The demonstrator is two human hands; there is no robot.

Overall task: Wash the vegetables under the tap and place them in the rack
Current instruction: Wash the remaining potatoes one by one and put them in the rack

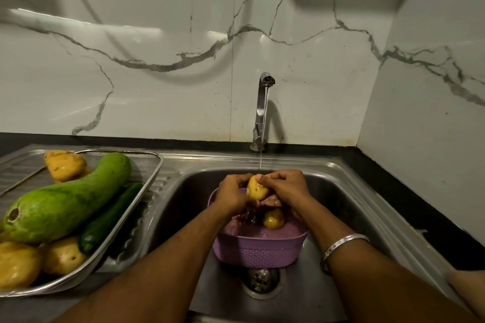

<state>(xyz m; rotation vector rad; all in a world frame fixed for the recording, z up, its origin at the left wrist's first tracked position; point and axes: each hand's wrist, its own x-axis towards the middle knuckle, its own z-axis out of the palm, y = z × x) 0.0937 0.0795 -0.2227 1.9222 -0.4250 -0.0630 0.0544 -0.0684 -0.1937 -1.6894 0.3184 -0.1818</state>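
Under the running tap (263, 110), a potato (257, 188) is gripped by both hands, left hand (232, 195) and right hand (287, 189), fingers curled round it, above the purple basket (258, 250) in the sink (349, 191). Washed vegetables are held in the rack (147, 165) at left.

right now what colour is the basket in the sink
Purple basket, seen in the head view.
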